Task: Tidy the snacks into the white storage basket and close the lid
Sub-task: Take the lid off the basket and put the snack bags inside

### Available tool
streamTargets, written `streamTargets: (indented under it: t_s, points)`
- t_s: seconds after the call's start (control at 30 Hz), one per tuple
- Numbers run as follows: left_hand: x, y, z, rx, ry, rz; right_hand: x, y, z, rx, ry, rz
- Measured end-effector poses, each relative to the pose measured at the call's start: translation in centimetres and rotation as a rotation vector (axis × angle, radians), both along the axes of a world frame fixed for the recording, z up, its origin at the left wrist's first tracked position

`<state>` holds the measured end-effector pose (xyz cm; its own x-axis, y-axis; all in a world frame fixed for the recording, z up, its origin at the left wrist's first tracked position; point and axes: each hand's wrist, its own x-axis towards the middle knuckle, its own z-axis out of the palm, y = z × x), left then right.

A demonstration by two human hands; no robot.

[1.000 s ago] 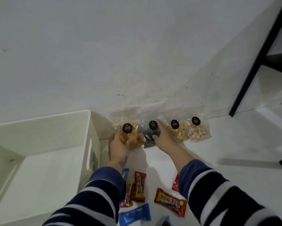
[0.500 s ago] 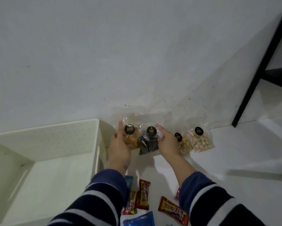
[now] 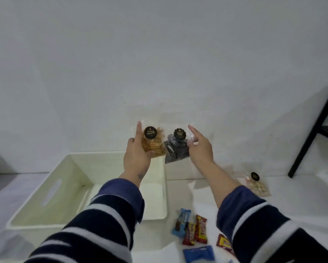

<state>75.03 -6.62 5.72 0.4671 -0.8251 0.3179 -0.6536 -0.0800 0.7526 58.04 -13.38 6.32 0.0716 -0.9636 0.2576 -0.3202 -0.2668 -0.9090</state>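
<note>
My left hand holds a clear bag of orange chips with a black round label, lifted above the far right corner of the white storage basket. My right hand holds a clear bag of black swirl snacks beside it, also in the air, with the forefinger stretched out. The basket stands open on the floor at the left, and no snacks show inside it. No lid is in view.
A clear bag of pale candies lies on the floor by the wall at the right. Red wrapped bars and blue wrapped bars lie near my right sleeve. A black furniture leg stands at the far right.
Both hands have lifted the two bags off the floor by the wall and carried them up and toward the basket. The camera has tilted, so the basket shows more fully.
</note>
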Motion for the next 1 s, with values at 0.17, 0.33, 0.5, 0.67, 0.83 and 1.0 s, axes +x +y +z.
streamTargets:
  t_s: [0.17, 0.33, 0.5, 0.67, 0.83, 1.0]
  points:
    - [9.7, 5.0, -4.5, 0.116, 0.082, 0.013, 8.7, 3.7, -2.7, 0.114, -0.007, 0.016]
    - [18.0, 8.3, -9.1, 0.304, 0.197, 0.03, 16.2, 5.9, -7.0, 0.29, 0.069, 0.072]
    - [22.6, 7.5, -10.8, 0.404, 0.225, 0.018, 21.8, 5.4, -10.0, 0.424, 0.139, 0.092]
    - [24.4, 5.1, -13.0, 0.498, 0.119, 0.049, 25.5, 4.1, -12.8, 0.468, 0.18, 0.075]
    - [25.0, 3.9, -15.6, 0.629, 0.147, 0.048, 26.0, 3.5, -14.5, 0.559, 0.273, 0.244]
    - [25.2, 3.7, -15.2, 0.706, 0.125, 0.03, 25.3, 3.8, -13.5, 0.596, 0.307, 0.297]
